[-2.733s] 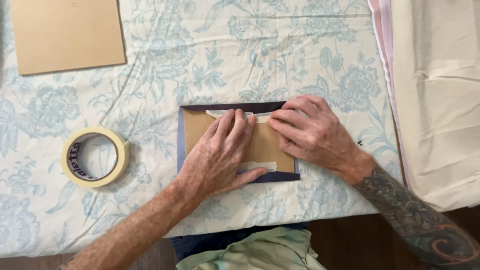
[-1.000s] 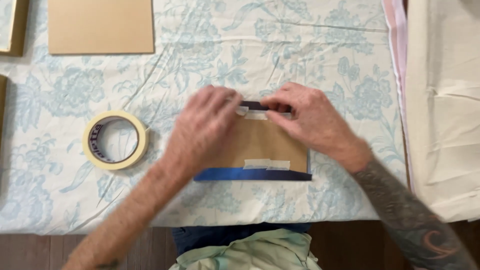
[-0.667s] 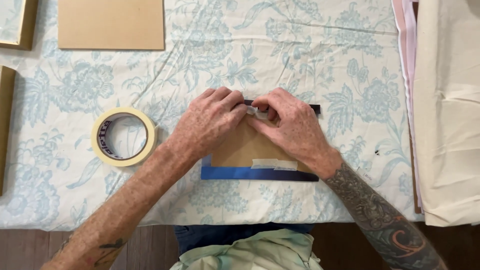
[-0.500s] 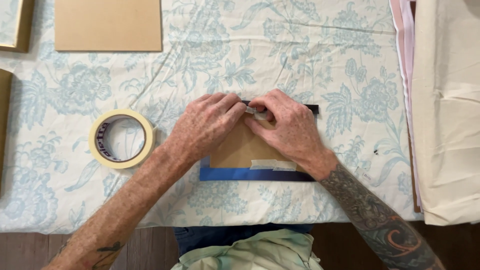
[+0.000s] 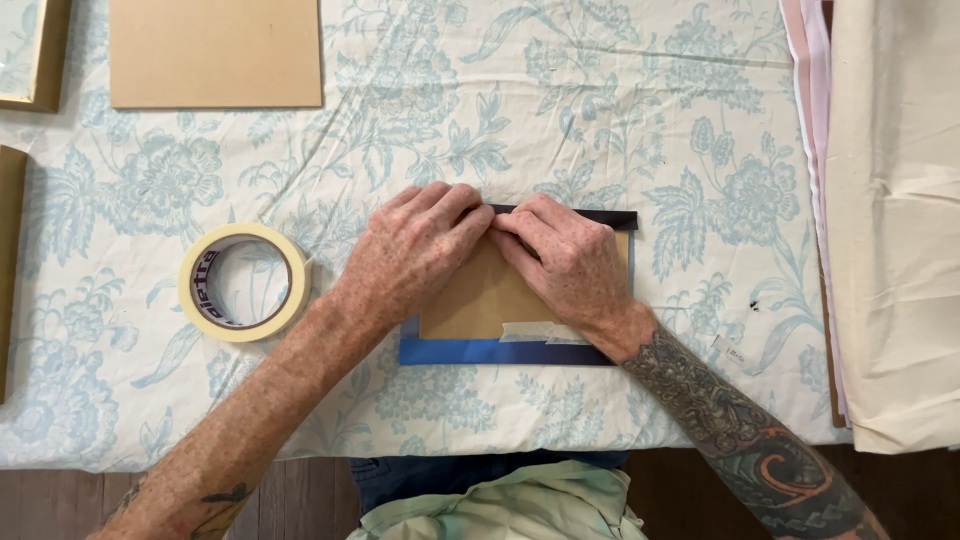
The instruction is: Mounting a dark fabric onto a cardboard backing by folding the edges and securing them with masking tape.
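Floral blue-and-white tablecloth (image 5: 560,110) covered the whole table. Cream folded fabric stack (image 5: 895,220) ran down the right edge of the frame. Brown backing board (image 5: 215,52) lay flat at upper left, well apart from the hands; a gold frame corner (image 5: 30,55) sat at the far upper left and another brown edge at the left border.

Dark blue picture frame (image 5: 500,351) lay face down at centre frame, long axis left-right, with a brown backing panel (image 5: 480,300) set inside it and a strip of masking tape (image 5: 540,331) already along the lower edge. Masking tape roll (image 5: 244,281) lay flat just left of the frame, nearest the left forearm.

Left hand (image 5: 410,255) and right hand (image 5: 565,260) were both palm down on the frame's upper edge, fingertips meeting at its middle, fingers flat and pressing rather than gripping. Whatever was under the fingertips was hidden. Both hands equally near; nothing blocked them.
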